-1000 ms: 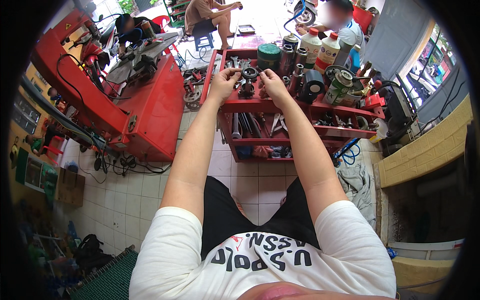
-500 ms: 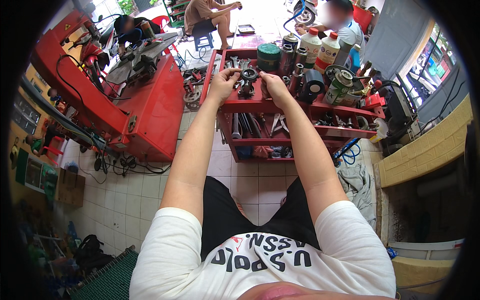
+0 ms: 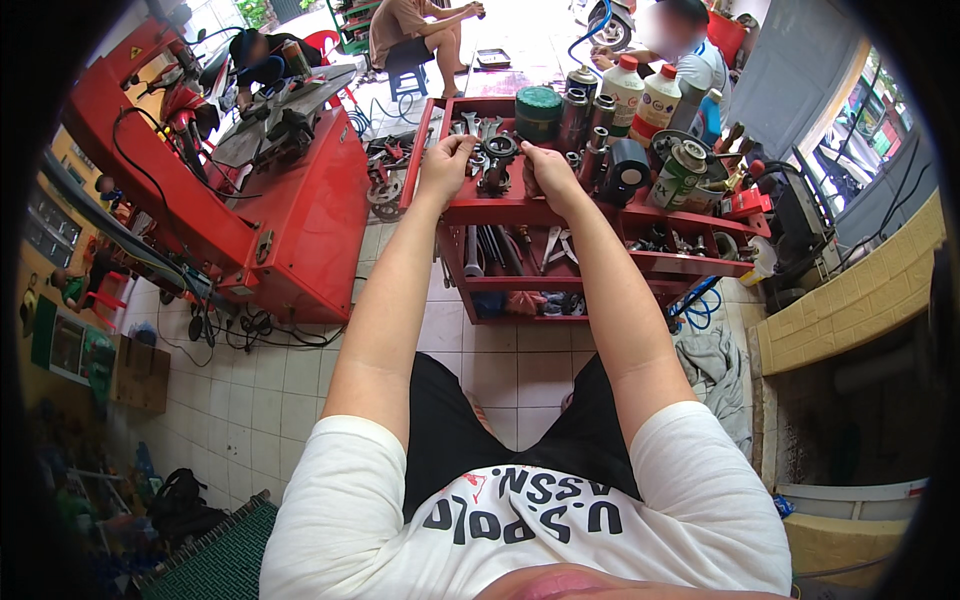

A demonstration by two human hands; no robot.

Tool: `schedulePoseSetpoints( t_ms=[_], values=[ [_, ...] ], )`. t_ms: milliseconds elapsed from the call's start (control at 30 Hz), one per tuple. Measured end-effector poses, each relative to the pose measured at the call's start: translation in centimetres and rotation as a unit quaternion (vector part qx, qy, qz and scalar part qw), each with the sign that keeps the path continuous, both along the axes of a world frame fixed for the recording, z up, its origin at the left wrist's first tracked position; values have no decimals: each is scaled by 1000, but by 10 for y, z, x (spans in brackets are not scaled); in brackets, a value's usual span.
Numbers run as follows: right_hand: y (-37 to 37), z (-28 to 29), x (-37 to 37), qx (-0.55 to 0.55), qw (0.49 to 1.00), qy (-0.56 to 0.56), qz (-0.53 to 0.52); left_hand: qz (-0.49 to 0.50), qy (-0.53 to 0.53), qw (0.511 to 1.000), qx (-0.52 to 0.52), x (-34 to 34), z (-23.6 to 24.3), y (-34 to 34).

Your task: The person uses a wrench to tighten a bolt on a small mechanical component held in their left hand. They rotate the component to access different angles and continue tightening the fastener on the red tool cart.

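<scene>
Bold black lettering (image 3: 515,525) upside down across the white shirt (image 3: 680,520), yellow warning triangle (image 3: 136,52) on the red machine (image 3: 310,210), and printed labels (image 3: 622,97) on red-capped bottles (image 3: 628,72)!

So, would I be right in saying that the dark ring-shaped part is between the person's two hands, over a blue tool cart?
Not quite: the tool cart is red, not blue, as the head view shows. The dark ring-shaped part is indeed between the left hand and right hand, over that cart.
</scene>
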State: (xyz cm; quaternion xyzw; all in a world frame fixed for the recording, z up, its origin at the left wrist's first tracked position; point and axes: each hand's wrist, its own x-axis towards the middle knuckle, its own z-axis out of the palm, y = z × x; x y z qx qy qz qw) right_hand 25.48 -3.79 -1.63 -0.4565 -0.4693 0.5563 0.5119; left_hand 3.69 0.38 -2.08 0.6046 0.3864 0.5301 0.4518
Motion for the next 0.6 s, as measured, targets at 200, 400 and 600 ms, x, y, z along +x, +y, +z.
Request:
schedulePoseSetpoints(
  t_ms=[200,400,600],
  values=[
    [-4,2,0,22,1000,19,-8,7,-17,1000,25,1,1,-4],
    [-7,7,-4,16,999,-1,-28,1,-18,999,48,2,1,-5],
    [-9,8,-5,42,998,-20,-41,-4,-29,998,47,2,2,-6]
  ],
)
